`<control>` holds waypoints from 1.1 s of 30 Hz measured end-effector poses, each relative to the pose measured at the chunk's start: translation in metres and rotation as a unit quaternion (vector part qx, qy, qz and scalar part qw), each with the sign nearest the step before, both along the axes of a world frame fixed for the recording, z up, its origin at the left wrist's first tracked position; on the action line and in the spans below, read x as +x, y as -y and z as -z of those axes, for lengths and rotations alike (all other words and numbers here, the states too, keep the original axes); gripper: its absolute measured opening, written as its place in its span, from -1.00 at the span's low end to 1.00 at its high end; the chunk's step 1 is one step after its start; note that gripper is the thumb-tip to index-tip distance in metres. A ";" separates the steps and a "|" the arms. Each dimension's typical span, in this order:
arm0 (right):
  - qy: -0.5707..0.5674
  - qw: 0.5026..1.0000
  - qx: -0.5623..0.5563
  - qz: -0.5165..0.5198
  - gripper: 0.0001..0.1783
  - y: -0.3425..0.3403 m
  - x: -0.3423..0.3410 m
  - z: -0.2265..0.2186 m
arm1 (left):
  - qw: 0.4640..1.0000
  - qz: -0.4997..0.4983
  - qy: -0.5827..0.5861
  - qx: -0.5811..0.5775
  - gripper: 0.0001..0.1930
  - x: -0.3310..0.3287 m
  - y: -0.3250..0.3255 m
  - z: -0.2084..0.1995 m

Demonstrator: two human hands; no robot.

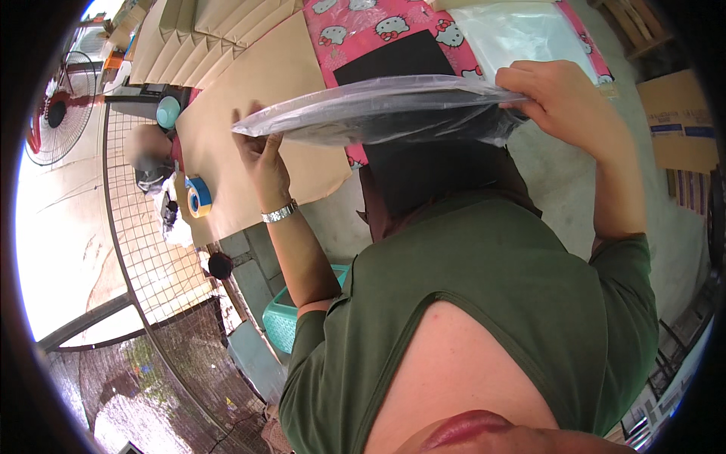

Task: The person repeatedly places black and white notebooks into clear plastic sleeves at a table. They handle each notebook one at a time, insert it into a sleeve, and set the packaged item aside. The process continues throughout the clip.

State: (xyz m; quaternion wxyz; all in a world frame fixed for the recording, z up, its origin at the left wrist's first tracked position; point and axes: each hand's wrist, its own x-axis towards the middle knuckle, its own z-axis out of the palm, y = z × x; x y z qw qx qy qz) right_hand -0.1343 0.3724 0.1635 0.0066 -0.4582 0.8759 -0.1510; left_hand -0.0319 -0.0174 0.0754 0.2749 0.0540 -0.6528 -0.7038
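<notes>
A clear plastic bag point(378, 106) is stretched sideways in front of me, held up by both hands. My left hand point(262, 159), with a silver watch at the wrist, has its left corner between thumb and fingers. My right hand point(556, 98) grips the right end, with fingers closed over the edge. Dark material shows through the film; whether it lies inside or behind I cannot tell. A black sheet point(397, 57) shows beyond the bag on the pink patterned cloth point(340, 45). Black material point(439, 170) also covers my lap below the bag.
Brown paper point(257, 98) covers the left of the work surface, with folded brown stacks point(215, 30) behind it. Blue tape point(198, 197) sits on its edge. Clear plastic sheets point(522, 34) lie at the far right. A fan point(57, 113), teal basket point(280, 321) and carton point(677, 121) stand around.
</notes>
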 end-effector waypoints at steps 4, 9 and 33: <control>0.089 0.992 -0.092 0.022 -0.74 -0.025 -0.016 0.035 | 0.998 0.011 -0.029 0.050 -0.56 0.009 0.017 0.032; 0.392 0.811 -0.421 0.105 -0.70 -0.047 -0.017 0.100 | 0.995 0.013 -0.039 0.091 -0.61 0.024 -0.001 0.031; 0.467 0.622 -0.533 0.334 -0.62 -0.008 0.049 0.193 | 0.988 -0.109 0.004 0.107 -0.68 -0.013 -0.037 0.016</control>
